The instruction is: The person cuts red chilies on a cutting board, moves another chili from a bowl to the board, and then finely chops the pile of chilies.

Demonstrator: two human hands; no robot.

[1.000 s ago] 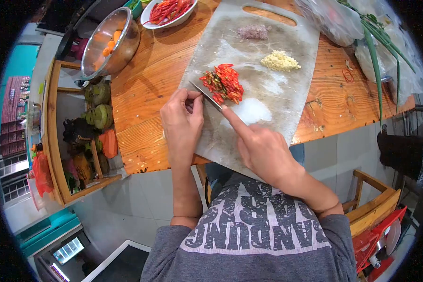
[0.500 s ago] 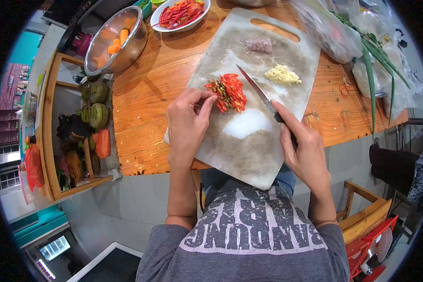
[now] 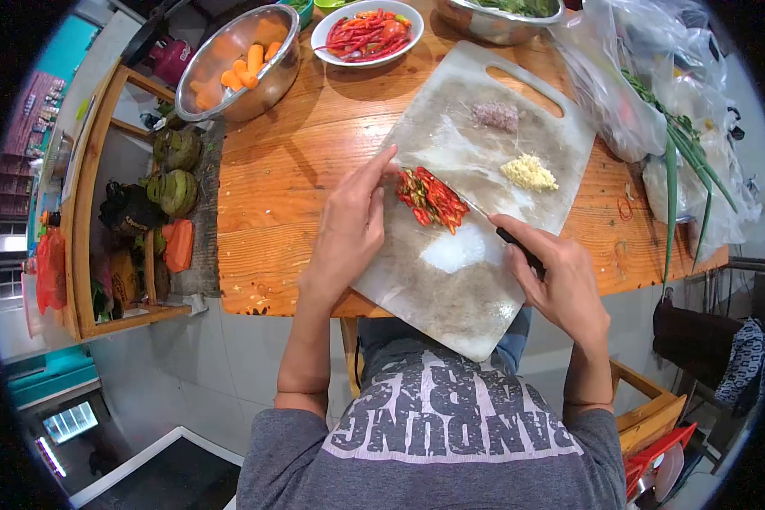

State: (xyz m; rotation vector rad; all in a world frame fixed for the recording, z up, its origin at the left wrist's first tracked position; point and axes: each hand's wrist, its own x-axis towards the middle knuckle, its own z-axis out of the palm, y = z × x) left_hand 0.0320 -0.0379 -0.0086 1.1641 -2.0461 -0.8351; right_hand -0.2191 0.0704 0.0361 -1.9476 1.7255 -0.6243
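Note:
My right hand [image 3: 563, 280] grips a knife [image 3: 520, 244] by its black handle, the blade lying along the right side of a pile of sliced red chilies [image 3: 431, 199]. To the left of that pile is my left hand [image 3: 350, 219], fingers stretched out and holding nothing. The chilies rest on a worn white cutting board [image 3: 438, 310]. Just below them is a patch of white, salt-like powder [image 3: 455, 250]. Farther up the board lie a heap of minced pale yellow garlic [image 3: 529, 172] and a small mound of chopped purplish shallot [image 3: 495, 116].
On the wooden table [image 3: 272, 204] stand a metal bowl of carrots [image 3: 215, 85], a white bowl of whole red chilies [image 3: 320, 36] and a metal bowl of greens [image 3: 506, 27]. Plastic bags [image 3: 620, 106] and green onions [image 3: 687, 153] sit at the right. A wooden shelf [image 3: 93, 204] is at left.
My left hand has opened from a pinch at the chilies and moved beside them. The knife blade has come down against the pile, which looks narrower. The view has shifted slightly.

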